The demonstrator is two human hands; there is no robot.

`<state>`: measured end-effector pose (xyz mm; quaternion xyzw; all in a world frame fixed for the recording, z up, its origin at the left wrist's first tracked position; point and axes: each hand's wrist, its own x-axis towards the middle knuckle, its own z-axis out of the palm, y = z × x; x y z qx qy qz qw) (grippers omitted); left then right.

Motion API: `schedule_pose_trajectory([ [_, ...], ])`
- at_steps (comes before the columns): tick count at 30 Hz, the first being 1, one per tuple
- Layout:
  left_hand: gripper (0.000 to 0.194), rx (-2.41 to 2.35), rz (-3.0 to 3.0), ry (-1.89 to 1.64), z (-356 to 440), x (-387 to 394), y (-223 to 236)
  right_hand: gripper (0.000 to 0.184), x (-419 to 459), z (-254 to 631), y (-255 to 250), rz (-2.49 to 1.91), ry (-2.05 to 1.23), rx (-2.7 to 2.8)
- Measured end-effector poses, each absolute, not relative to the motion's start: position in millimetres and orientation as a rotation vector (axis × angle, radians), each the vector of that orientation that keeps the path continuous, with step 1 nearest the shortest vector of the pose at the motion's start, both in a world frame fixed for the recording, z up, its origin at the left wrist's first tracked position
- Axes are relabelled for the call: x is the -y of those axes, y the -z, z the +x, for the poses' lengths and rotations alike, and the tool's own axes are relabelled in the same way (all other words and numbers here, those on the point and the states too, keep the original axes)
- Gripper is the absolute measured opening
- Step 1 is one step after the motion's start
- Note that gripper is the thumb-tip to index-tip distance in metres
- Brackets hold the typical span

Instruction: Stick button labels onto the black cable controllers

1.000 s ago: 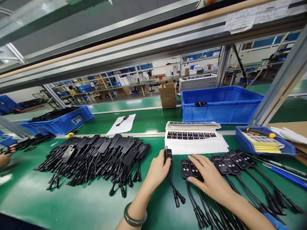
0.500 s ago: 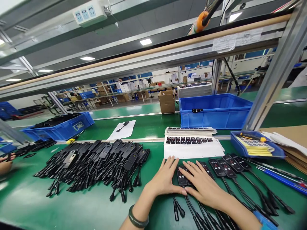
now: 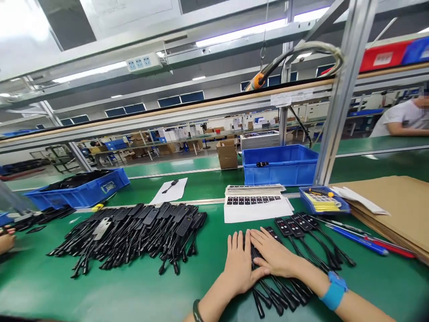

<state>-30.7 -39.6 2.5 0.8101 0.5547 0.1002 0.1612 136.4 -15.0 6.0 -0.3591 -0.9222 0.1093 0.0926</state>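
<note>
Left hand point(image 3: 237, 264) is shifted in against right hand point(image 3: 275, 256), fingers spread flat, nothing gripped; controllers point(image 3: 272, 232) are covered, probably to square the row, cables point(image 3: 277, 300) toward table point(image 3: 140, 297)'s near edge.

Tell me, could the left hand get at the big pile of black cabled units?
Probably yes: the left hand is right of the black pile on the green table, with nothing seen standing between.

Two hands point(image 3: 255, 258) over black controllers point(image 3: 284, 226), green bench point(image 3: 140, 290)
</note>
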Motion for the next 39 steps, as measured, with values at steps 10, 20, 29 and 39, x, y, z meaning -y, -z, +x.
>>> schedule_pose_trajectory([
  [10,0.062,-1.529,2.071,-0.392,-63,91,-33,0.023,79,171,-20,-1.267,-0.439,2.256],
  [20,0.064,-1.36,1.962,-0.684,-87,68,4,0.026,117,134,0,-1.667,-0.145,2.204],
  [29,0.075,-1.351,1.979,-0.751,-82,87,1,0.009,125,126,0,-1.654,-0.131,2.138],
  [39,0.052,-1.34,2.086,-0.666,-84,104,0,0.012,125,135,4,-1.467,-0.284,2.236],
])
